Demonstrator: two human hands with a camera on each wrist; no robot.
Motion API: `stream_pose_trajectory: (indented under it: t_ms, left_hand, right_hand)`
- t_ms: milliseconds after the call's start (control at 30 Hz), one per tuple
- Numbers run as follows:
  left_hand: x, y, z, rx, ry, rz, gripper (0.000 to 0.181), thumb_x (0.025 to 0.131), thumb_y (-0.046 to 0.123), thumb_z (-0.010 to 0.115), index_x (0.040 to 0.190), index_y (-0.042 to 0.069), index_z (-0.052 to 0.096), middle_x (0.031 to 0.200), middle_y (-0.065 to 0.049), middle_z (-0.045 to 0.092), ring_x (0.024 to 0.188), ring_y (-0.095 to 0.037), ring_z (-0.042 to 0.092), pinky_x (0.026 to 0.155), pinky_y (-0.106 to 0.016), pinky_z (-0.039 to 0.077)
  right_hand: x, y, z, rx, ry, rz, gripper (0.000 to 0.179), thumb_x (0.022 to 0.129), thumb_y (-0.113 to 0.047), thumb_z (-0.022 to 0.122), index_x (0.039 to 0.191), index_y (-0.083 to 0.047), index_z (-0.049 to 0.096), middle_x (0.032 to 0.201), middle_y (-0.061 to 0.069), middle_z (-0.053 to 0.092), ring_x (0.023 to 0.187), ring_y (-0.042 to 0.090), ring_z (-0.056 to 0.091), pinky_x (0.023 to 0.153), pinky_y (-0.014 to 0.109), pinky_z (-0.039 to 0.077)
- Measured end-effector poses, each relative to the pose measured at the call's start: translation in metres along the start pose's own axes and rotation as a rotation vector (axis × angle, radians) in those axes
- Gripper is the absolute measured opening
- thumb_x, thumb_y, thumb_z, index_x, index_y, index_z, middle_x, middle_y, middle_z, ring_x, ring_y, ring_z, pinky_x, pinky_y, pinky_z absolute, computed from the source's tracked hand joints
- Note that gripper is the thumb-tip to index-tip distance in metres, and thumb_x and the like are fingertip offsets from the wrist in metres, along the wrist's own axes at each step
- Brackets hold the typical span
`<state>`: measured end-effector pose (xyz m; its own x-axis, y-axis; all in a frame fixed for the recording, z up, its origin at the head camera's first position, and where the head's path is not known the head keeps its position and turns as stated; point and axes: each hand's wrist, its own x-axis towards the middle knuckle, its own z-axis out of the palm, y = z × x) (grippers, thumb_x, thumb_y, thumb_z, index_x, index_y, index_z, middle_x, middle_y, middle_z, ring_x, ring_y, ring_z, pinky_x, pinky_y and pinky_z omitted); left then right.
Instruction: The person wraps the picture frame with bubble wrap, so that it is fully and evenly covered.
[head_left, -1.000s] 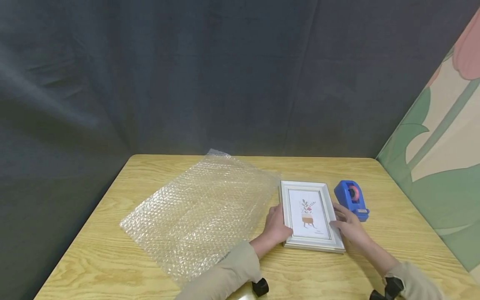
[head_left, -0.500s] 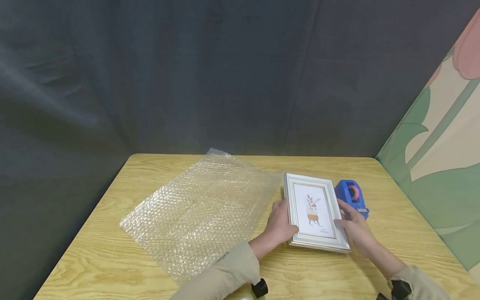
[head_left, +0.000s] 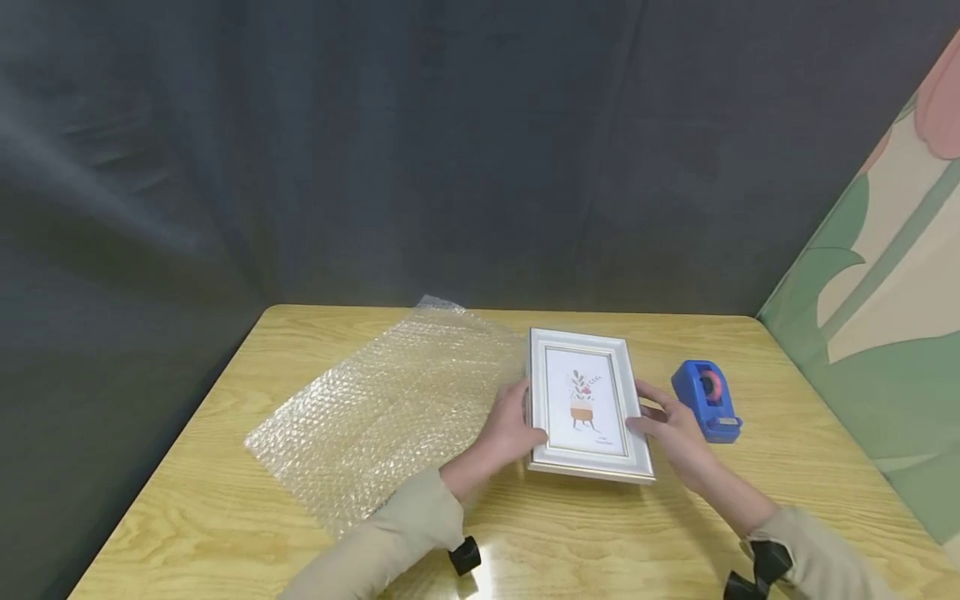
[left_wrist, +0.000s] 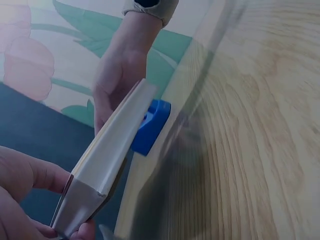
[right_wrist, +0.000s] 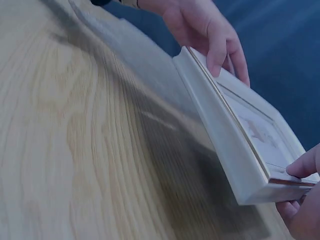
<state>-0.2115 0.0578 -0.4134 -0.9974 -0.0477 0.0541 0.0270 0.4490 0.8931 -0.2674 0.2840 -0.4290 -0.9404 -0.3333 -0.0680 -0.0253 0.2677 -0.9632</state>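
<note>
A white picture frame (head_left: pixel 581 462) with a potted-plant print is held off the table between both hands, its picture side up. My left hand (head_left: pixel 510 429) grips its left edge, thumb on the front. On the opposite edge my right hand (head_left: pixel 675 433) holds it the same way; the right wrist view shows fingers (right_wrist: pixel 287 212) underneath. A sheet of bubble wrap (head_left: pixel 375 408) lies flat to the left, its right part hidden behind the left hand and the frame. In the left wrist view the picture frame (left_wrist: pixel 110 145) appears edge-on above the wooden surface.
A blue tape dispenser (head_left: pixel 708 404) with a pink roll stands right of the right hand. The wooden table (head_left: pixel 600 542) ends at a dark curtain (head_left: pixel 450 167) behind. A flower-patterned panel (head_left: pixel 892 317) borders the right side.
Both hands have raised the picture frame off the table and moved it left, toward the bubble wrap. The tape dispenser has stayed in place.
</note>
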Motion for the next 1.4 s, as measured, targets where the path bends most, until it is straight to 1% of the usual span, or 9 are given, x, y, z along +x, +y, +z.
stream_pose_trajectory:
  t_ms: [133, 267, 367, 467, 600, 800, 900, 1100, 1400]
  left_hand:
    - [-0.002, -0.010, -0.023, 0.009, -0.009, -0.023, 0.083, 0.059, -0.014, 0.064, 0.136, 0.001, 0.036, 0.125, -0.022, 0.039, 0.094, -0.028, 0.053, 0.075, -0.029, 0.052]
    - [-0.005, -0.017, -0.046, 0.027, -0.002, -0.073, 0.084, 0.063, -0.010, 0.067, 0.138, -0.001, 0.031, 0.130, -0.020, 0.037, 0.098, -0.028, 0.051, 0.074, -0.030, 0.051]
    - [-0.006, -0.024, -0.061, 0.000, 0.012, -0.108, 0.084, 0.064, -0.008, 0.068, 0.139, -0.001, 0.030, 0.133, -0.018, 0.036, 0.102, -0.029, 0.050, 0.075, -0.032, 0.051]
    - [-0.006, -0.032, -0.075, -0.033, 0.031, -0.126, 0.084, 0.064, -0.007, 0.069, 0.139, 0.001, 0.031, 0.134, -0.016, 0.037, 0.103, -0.030, 0.049, 0.074, -0.032, 0.052]
    - [-0.008, -0.042, -0.090, -0.066, 0.046, -0.142, 0.084, 0.065, -0.007, 0.069, 0.139, 0.001, 0.031, 0.135, -0.016, 0.036, 0.104, -0.030, 0.048, 0.071, -0.031, 0.053]
    - [-0.012, -0.057, -0.109, -0.090, 0.043, -0.157, 0.082, 0.066, -0.007, 0.068, 0.139, 0.003, 0.032, 0.135, -0.014, 0.037, 0.101, -0.028, 0.049, 0.068, -0.030, 0.053]
    - [-0.014, -0.064, -0.117, -0.097, 0.047, -0.160, 0.081, 0.066, -0.007, 0.069, 0.139, 0.004, 0.033, 0.135, -0.014, 0.038, 0.101, -0.028, 0.050, 0.070, -0.030, 0.052]
    - [-0.020, -0.080, -0.134, -0.096, 0.038, -0.185, 0.079, 0.068, -0.007, 0.068, 0.138, 0.004, 0.035, 0.136, -0.015, 0.038, 0.103, -0.030, 0.051, 0.074, -0.032, 0.053]
    - [-0.020, -0.103, -0.152, -0.122, 0.029, -0.188, 0.080, 0.068, -0.010, 0.065, 0.139, 0.003, 0.031, 0.136, -0.019, 0.037, 0.105, -0.034, 0.053, 0.077, -0.033, 0.053]
  right_hand:
    - [0.006, -0.008, 0.017, 0.048, -0.035, -0.001, 0.065, 0.084, -0.003, 0.058, 0.141, 0.001, 0.026, 0.135, 0.025, 0.037, 0.111, 0.017, 0.049, 0.079, 0.020, 0.048]
    - [0.014, -0.014, 0.035, 0.091, -0.064, -0.013, 0.065, 0.083, 0.001, 0.057, 0.141, 0.000, 0.027, 0.139, 0.021, 0.035, 0.118, 0.025, 0.044, 0.081, 0.017, 0.046]
    - [0.019, -0.018, 0.047, 0.114, -0.092, -0.034, 0.066, 0.082, 0.003, 0.055, 0.141, 0.000, 0.025, 0.143, 0.019, 0.030, 0.126, 0.031, 0.036, 0.083, 0.014, 0.044]
    - [0.024, -0.021, 0.058, 0.125, -0.119, -0.055, 0.068, 0.082, 0.004, 0.054, 0.142, -0.001, 0.023, 0.146, 0.017, 0.026, 0.130, 0.032, 0.031, 0.090, 0.015, 0.041]
    - [0.030, -0.023, 0.073, 0.162, -0.158, -0.092, 0.069, 0.081, 0.006, 0.054, 0.142, 0.000, 0.022, 0.147, 0.016, 0.025, 0.132, 0.030, 0.028, 0.099, 0.023, 0.036]
    - [0.037, -0.024, 0.096, 0.212, -0.182, -0.099, 0.068, 0.080, 0.008, 0.053, 0.141, 0.000, 0.025, 0.146, 0.016, 0.026, 0.132, 0.029, 0.028, 0.104, 0.035, 0.030]
    - [0.041, -0.024, 0.106, 0.239, -0.181, -0.088, 0.068, 0.079, 0.009, 0.053, 0.141, 0.000, 0.027, 0.145, 0.016, 0.028, 0.132, 0.029, 0.029, 0.106, 0.038, 0.028]
    - [0.046, -0.022, 0.130, 0.264, -0.194, -0.065, 0.069, 0.078, 0.010, 0.054, 0.140, 0.000, 0.028, 0.144, 0.017, 0.029, 0.131, 0.030, 0.030, 0.104, 0.038, 0.031]
    - [0.055, -0.020, 0.158, 0.340, -0.208, -0.108, 0.070, 0.074, 0.014, 0.053, 0.138, 0.003, 0.028, 0.142, 0.021, 0.031, 0.130, 0.034, 0.030, 0.099, 0.040, 0.037]
